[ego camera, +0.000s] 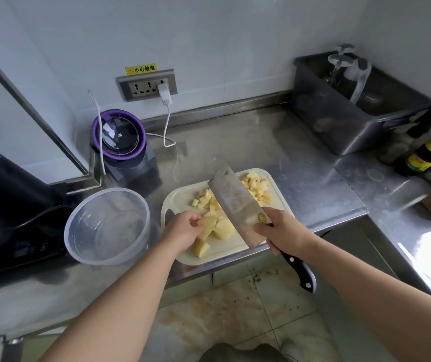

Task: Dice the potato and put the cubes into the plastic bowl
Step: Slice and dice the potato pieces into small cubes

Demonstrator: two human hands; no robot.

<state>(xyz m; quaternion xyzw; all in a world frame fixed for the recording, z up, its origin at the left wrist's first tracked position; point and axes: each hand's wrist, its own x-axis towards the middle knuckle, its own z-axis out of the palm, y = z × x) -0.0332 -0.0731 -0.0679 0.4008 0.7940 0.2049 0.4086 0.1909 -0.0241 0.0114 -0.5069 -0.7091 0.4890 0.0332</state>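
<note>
two hands: left (183, 229) pinches potato chunk (208, 225), right (281, 231) grips cleaver (235, 205) hiding some cubes (257, 186).

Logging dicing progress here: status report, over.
Left hand pinches a potato chunk; right hand grips the cleaver. Cubes piled on the cutting board, big pieces uncut. Plastic bowl looks empty; nothing between it and the board.

steel counter (274, 142), cutting bd (224, 254), plastic bowl (107, 191), blender (120, 138)
</note>
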